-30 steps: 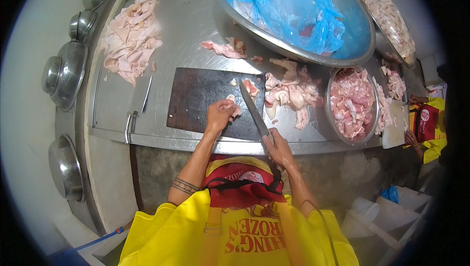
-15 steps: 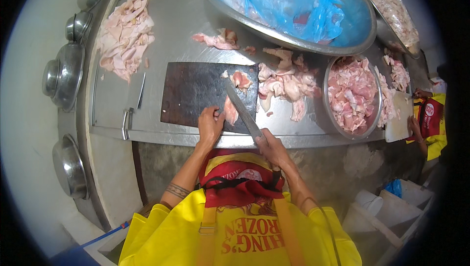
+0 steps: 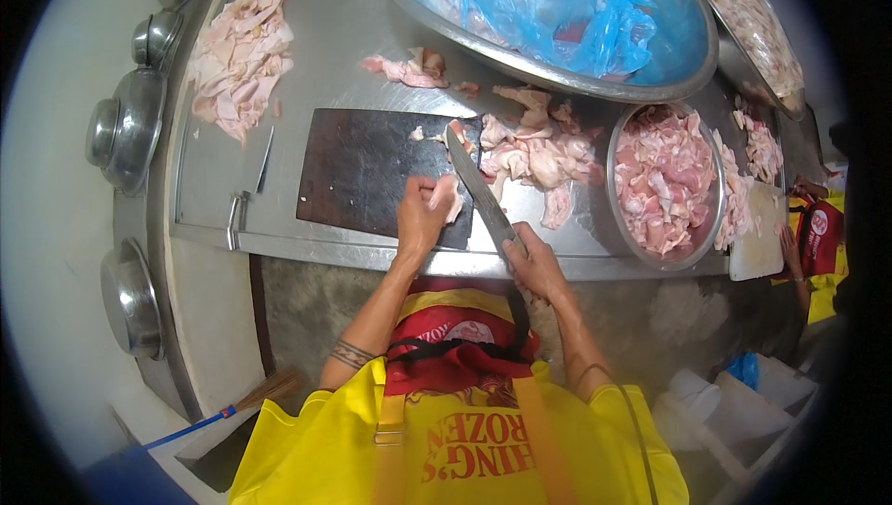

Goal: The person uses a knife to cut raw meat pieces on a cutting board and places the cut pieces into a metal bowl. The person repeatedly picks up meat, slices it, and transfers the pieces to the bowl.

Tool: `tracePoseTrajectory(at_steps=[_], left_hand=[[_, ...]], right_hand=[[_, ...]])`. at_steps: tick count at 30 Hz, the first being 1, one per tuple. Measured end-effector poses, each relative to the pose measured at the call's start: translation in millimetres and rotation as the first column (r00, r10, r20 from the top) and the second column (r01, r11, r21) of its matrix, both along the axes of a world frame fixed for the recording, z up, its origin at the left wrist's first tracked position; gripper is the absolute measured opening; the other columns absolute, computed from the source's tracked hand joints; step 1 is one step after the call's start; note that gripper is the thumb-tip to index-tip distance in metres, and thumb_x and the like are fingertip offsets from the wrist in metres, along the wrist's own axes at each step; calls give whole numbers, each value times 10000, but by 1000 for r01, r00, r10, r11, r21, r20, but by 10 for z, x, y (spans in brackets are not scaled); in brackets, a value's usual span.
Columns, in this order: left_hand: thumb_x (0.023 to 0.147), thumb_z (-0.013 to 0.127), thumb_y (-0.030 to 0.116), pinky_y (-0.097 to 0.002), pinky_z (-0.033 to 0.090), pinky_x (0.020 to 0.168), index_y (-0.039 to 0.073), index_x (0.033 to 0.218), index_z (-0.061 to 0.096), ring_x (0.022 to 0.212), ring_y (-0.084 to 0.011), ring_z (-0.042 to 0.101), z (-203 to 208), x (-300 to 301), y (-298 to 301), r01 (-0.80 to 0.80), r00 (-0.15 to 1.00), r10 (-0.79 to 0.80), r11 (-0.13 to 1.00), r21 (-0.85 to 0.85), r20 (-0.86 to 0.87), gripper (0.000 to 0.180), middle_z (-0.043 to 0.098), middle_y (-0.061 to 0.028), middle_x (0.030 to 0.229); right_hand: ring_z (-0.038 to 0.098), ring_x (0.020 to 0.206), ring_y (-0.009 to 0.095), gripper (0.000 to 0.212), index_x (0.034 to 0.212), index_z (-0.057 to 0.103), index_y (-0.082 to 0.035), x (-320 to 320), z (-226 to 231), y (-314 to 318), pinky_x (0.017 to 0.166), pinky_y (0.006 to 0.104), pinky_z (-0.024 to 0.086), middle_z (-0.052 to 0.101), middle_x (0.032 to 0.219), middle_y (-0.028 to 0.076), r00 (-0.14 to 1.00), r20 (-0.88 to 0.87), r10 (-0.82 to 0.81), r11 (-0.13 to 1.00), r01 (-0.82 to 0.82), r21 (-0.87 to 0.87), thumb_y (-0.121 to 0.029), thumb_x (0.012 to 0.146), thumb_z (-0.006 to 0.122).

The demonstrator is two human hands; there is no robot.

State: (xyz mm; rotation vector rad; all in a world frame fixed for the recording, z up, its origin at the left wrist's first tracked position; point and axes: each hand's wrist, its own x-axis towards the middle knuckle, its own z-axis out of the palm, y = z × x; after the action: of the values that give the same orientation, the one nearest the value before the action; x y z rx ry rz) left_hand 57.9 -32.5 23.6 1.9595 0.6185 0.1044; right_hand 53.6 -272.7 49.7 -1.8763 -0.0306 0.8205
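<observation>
Right hand (image 3: 531,262) wrapped round the knife (image 3: 480,184), left hand (image 3: 423,214) pinching some meat (image 3: 455,200) by the board (image 3: 358,170)'s right edge, near the bench (image 3: 325,45)'s front edge, probably for easy reach.

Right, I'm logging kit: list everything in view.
Table: one, silver, centre
Dark board: one, blackish, on table
Knife: one, grey, tip over dark board
Meat piece: one, pale, dark board's near right
Other blade: one, silver, table left
Meat heaps: several, pink, on table
Basin: one, silver, far side
Plastic: uncounted, blue, inside basin
Meat bowl: one, silver, right
Container: one, silver, upper right
Pale board: one, white, right
Wall bowls: several, silver, left
Broom: one, blue handle, left
Bins: uncounted, pale, lower right
Co-worker: one, yellow-red clothes, right
Shirt: one, yellow, bottom centre
Left grip: one, bare, touching meat piece
Right grip: one, bare, on knife
</observation>
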Motion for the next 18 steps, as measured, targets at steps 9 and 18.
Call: tracePoseTrajectory(at_steps=[9, 18], left_hand=[[832, 820, 217, -412, 548, 767, -29, 1112, 659, 803, -337, 695, -254, -464, 518, -34, 992, 59, 976, 216, -111, 406, 727, -183, 901], [856, 694, 662, -509, 496, 939, -112, 1080, 687, 1045, -455, 635, -679, -473, 2585, -99, 883, 380, 725, 682, -277, 806, 684, -308, 1038]], right_hand=[[583, 497, 158, 283, 1156, 568, -48, 58, -84, -65, 454, 334, 461, 611, 672, 71, 988, -140, 71, 997, -71, 6, -304, 1040, 600], [595, 505, 140, 272, 950, 647, -1, -30, -242, 0, 453, 323, 465, 625, 651, 54, 998, -27, 49, 993, -46, 106, -263, 939, 720]])
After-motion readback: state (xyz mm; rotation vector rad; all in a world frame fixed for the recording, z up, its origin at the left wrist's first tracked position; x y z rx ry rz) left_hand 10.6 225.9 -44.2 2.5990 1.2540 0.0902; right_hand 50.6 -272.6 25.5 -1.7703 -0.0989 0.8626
